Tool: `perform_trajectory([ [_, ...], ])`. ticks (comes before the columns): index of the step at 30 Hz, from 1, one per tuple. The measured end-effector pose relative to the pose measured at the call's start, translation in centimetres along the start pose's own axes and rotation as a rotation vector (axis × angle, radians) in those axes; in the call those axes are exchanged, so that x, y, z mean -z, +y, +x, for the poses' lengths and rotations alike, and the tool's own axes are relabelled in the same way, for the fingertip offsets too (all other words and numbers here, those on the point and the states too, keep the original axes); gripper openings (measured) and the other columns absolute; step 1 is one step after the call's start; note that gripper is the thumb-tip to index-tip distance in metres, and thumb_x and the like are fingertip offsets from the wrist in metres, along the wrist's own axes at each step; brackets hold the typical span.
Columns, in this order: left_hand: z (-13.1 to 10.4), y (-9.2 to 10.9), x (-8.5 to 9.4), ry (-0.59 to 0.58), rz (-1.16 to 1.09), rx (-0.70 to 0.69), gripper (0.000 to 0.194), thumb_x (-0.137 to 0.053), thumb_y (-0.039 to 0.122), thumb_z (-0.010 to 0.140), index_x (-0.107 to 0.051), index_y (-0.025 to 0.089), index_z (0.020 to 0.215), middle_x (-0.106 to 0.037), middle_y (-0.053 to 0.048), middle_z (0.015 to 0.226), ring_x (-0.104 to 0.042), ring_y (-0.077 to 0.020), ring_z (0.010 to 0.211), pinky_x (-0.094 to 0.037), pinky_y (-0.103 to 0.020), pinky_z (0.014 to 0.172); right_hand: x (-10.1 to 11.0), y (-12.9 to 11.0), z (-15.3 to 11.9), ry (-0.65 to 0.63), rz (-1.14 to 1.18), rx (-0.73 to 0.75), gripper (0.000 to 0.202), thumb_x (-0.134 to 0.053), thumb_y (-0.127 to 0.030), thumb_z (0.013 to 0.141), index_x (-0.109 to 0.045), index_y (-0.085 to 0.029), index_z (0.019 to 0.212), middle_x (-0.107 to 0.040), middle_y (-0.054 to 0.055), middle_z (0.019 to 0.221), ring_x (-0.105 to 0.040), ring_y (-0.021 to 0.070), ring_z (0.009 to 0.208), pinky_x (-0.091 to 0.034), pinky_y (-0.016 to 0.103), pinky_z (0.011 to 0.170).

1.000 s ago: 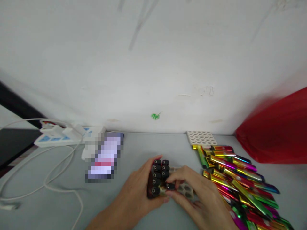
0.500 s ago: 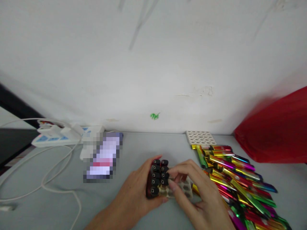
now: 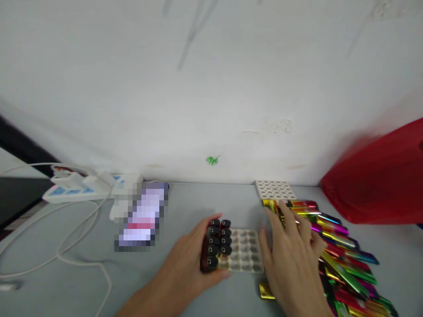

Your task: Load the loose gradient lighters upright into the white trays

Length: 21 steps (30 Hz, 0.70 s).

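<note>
My left hand is wrapped round the left end of a pale tray with rows of holes. Several slim, shiny lighter-like tubes with black tops stand upright in the two leftmost columns; the holes to the right are bare. My right hand is to the right of the tray, fingers spread over the left side of a pile of metallic coloured tubes. No tube shows in its grasp. A gold tube lies partly under this hand.
A second holed tray lies by the wall. A red bag stands at the right. On the left are a phone with a blurred screen, a power strip and a loose white cable.
My right hand has left the black-topped tubes in the tray and moved right over the pile, its fingers spreading. My left hand stays on the tray.
</note>
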<state>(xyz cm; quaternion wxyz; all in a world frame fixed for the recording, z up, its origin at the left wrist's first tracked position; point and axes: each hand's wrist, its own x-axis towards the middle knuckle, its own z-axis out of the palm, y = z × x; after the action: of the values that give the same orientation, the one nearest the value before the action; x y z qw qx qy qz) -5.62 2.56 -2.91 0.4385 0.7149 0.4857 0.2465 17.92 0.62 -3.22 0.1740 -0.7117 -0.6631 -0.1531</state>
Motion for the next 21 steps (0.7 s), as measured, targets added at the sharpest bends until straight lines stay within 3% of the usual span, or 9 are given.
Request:
perform_trajectory([
  [7, 0.2, 0.3, 0.0, 0.002, -0.002, 0.022, 0.106, -0.094, 0.018, 0.073, -0.04, 0.034, 0.163, -0.076, -0.005, 0.138, -0.074, -0.033, 0.12, -0.056, -0.042, 0.107, 0.1, -0.1, -0.3, -0.006, 0.089, 0.018, 0.036, -0.049, -0.022, 0.108, -0.074, -0.018, 0.133, -0.066, 0.024, 0.15, -0.057, 0.0492, 0.131, -0.045, 0.07, 0.099],
  [17, 0.1, -0.1, 0.0, -0.031, -0.08, 0.025, 0.118, -0.097, 0.017, 0.068, -0.036, 0.034, 0.167, -0.076, -0.005, 0.125, -0.075, -0.0322, 0.111, -0.059, -0.044, 0.105, -0.4, 0.9, 0.3, -0.029, 0.266, 0.005, 0.026, -0.059, -0.019, 0.104, -0.077, -0.027, 0.121, -0.077, 0.01, 0.121, -0.06, 0.0399, 0.113, -0.039, 0.057, 0.092],
  [21, 0.2, -0.5, 0.2, -0.054, -0.204, 0.033, 0.114, -0.094, 0.017, 0.071, -0.035, 0.033, 0.168, -0.075, -0.006, 0.127, -0.077, -0.031, 0.108, -0.062, -0.042, 0.1, -0.6, 1.1, 0.5, -0.042, 0.251, 0.008, 0.024, -0.065, -0.02, 0.102, -0.078, -0.029, 0.119, -0.078, 0.009, 0.121, -0.06, 0.0385, 0.113, -0.038, 0.052, 0.088],
])
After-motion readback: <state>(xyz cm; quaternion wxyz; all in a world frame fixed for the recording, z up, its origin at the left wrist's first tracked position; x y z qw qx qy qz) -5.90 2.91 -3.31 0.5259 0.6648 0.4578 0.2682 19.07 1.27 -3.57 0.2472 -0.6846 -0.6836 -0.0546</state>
